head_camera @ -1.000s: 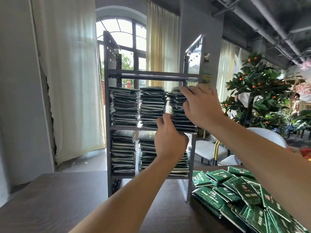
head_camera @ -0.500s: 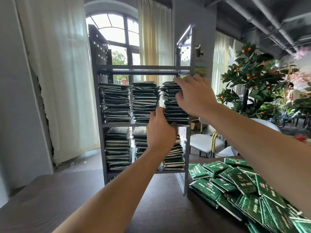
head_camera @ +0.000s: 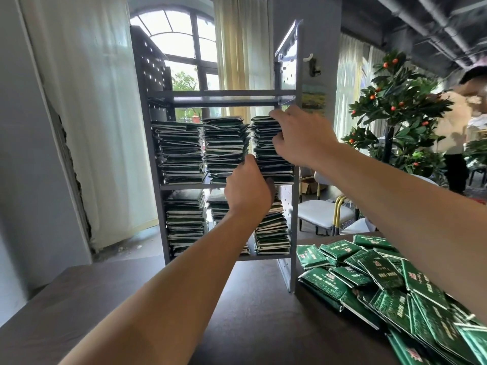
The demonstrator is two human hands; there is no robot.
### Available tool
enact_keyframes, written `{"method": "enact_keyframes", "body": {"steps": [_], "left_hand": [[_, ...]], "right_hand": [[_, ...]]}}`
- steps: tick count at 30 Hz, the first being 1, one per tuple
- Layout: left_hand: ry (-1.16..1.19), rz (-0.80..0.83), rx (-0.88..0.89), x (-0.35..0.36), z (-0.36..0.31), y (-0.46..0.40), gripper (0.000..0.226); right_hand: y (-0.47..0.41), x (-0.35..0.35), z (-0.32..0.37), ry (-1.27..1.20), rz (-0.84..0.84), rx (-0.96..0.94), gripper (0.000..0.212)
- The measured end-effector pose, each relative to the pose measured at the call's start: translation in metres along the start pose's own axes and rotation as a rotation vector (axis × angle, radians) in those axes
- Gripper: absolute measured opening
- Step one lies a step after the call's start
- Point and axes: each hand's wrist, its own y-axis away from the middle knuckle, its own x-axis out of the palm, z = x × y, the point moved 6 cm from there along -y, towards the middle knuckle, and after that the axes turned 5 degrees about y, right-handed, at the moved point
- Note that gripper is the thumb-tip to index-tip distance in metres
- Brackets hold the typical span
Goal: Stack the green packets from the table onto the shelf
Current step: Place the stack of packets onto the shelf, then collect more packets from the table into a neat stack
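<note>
Shelf (head_camera: 229, 97): grey metal rack standing on the dark table (head_camera: 79, 299); its middle and lower tiers carry three columns of packets each.
Left hand (head_camera: 246, 187): at the lower front of the right stack (head_camera: 272, 164), thumb up along its left edge; the other fingers are hidden, so the grip cannot be told.
Right hand (head_camera: 303, 138): nearer the stack's top, fingers curled over its upper front edge, thumb against the packets lower down.
Key relation: the stack rises vertically between both hands, directly ahead of the fingers.
Loose green packets (head_camera: 382, 288): glossy, flat, heaped on the table right of the shelf, still to be stacked.
</note>
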Motion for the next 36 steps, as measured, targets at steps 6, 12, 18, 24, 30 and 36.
{"method": "enact_keyframes", "body": {"steps": [6, 12, 18, 24, 30, 36], "left_hand": [[-0.11, -0.002, -0.017, 0.004, -0.002, -0.007, 0.031], [-0.173, -0.028, -0.025, 0.009, -0.001, -0.012, 0.035], [-0.186, -0.021, -0.024, 0.012, -0.002, -0.013, 0.029], [-0.138, -0.038, 0.003, 0.009, -0.001, -0.01, 0.024], [0.023, -0.056, 0.078, -0.003, 0.0, 0.006, 0.035], [0.088, -0.042, 0.089, -0.022, 0.004, 0.025, 0.034]], "right_hand": [[0.0, 0.002, 0.0, 0.001, -0.01, 0.014, 0.053], [0.0, 0.003, 0.0, -0.012, 0.001, 0.022, 0.054], [0.0, 0.004, -0.002, -0.024, -0.004, 0.031, 0.056], [0.005, 0.004, 0.0, -0.042, -0.023, 0.017, 0.056], [0.012, 0.002, 0.002, -0.063, -0.018, 0.017, 0.058], [0.03, -0.013, 0.004, -0.125, -0.086, 0.021, 0.055]]}}
